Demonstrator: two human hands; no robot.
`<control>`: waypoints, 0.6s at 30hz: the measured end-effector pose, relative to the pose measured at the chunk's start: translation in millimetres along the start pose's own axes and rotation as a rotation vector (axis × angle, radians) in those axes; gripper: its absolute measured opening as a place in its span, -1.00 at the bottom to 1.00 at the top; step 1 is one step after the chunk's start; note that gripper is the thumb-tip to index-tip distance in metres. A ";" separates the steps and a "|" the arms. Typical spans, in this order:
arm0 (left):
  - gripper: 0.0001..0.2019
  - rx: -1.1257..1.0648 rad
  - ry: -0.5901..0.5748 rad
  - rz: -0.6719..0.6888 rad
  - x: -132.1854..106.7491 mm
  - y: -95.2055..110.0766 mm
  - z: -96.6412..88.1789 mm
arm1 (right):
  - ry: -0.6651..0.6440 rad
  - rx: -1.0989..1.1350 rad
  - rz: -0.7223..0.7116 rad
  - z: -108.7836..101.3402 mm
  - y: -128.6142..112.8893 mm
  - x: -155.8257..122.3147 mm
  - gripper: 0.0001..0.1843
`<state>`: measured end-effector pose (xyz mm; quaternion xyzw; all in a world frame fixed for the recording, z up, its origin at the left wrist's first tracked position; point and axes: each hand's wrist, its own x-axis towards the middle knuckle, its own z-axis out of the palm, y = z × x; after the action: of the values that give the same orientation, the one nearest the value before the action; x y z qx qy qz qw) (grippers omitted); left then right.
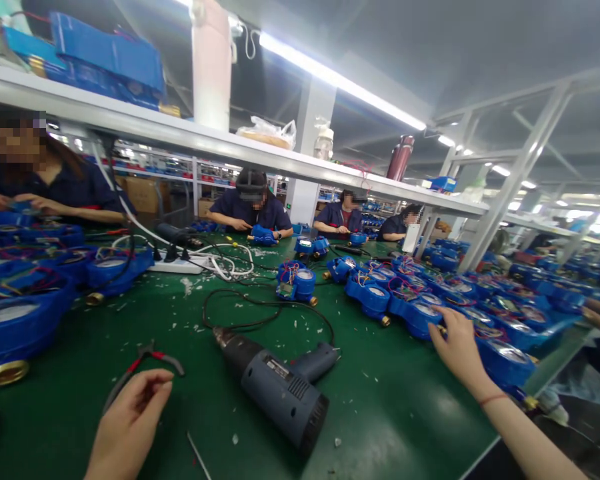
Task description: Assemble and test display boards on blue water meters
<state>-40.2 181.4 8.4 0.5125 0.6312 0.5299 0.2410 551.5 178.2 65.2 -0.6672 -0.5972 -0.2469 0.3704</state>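
Note:
My left hand (133,420) is low at the left, its fingers curled toward the thumb and nothing visible in them. Just beyond it lie red-and-black handled pliers (153,355), one handle partly behind the hand. At the right, my right hand (457,343) reaches to a blue water meter (421,321) at the edge of a crowded group. Its thumb and forefinger are apart at the meter's side; whether they touch it I cannot tell. A grey-blue heat gun (280,387) lies between my hands, nozzle pointing away to the left.
A single open meter (296,283) with wires stands beyond the heat gun. More blue meters (15,320) crowd the left side. A white power strip (180,263) and cables cross the green table (380,407). A shelf (280,157) spans above; several co-workers sit opposite.

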 end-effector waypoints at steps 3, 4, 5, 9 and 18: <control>-0.63 -0.022 -0.053 -0.021 0.3 -15.0 6.1 | -0.134 0.093 -0.039 37.2 -38.7 7.8 -0.70; -0.63 -0.035 -0.058 -0.035 0.3 -15.9 7.6 | -0.181 0.120 -0.037 49.5 -51.0 9.0 -0.72; -0.63 -0.046 -0.067 -0.055 0.5 -15.9 9.0 | -0.228 0.144 -0.032 61.1 -63.1 10.1 -0.73; -0.59 -0.091 -0.115 -0.139 0.8 -16.3 14.6 | -0.400 0.224 -0.016 98.4 -108.5 21.4 -0.76; -0.59 -0.188 -0.137 -0.208 -5.3 -11.6 20.1 | -0.594 0.305 0.153 172.9 -180.6 126.1 -0.72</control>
<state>-25.9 186.1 -9.9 0.4545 0.6104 0.5229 0.3840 375.8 394.3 94.2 -0.6898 -0.6573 0.0786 0.2933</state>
